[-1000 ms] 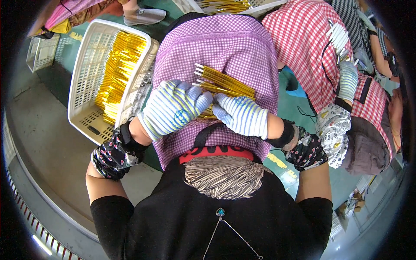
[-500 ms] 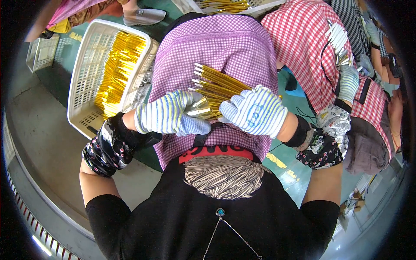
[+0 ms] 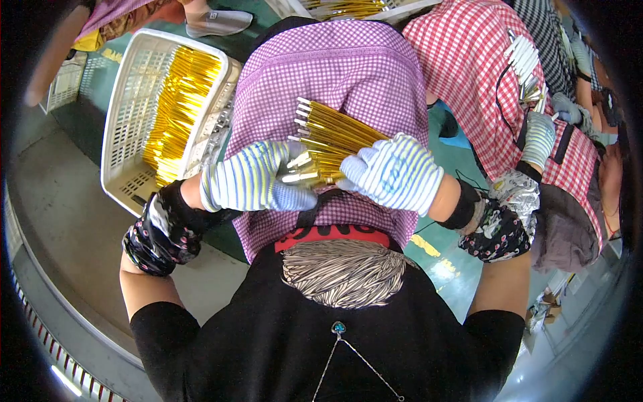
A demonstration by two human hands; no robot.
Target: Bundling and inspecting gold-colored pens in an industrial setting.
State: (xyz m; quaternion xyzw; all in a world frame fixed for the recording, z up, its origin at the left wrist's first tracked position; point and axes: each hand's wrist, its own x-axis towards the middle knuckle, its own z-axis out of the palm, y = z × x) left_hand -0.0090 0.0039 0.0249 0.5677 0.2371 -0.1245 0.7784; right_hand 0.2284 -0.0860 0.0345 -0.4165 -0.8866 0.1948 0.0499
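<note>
My right hand (image 3: 395,174), in a striped knit glove, is closed round a fanned bundle of thin gold sticks (image 3: 331,130). Their white tips point up and to the left, above my lap. Close to the bundle's lower left is my left hand (image 3: 251,177), gloved alike, with thumb and fingers apart. Between them show shiny gold and silver ends (image 3: 299,167), blurred; whether they touch the left fingers I cannot make out. A purple checked apron (image 3: 335,67) lies under the bundle.
A white plastic basket (image 3: 114,141) full of gold sticks stands at my left. Another white basket (image 3: 405,10) with sticks is ahead. At my right sits a person in a red checked apron (image 3: 462,53), a gloved hand (image 3: 539,137) near white sticks. Another person's shoe (image 3: 218,22) shows at upper left.
My left hand has shifted slightly left, away from the bundle, and the shiny ends beside it have shifted too. My right hand stays nearly in place on the gold sticks.
</note>
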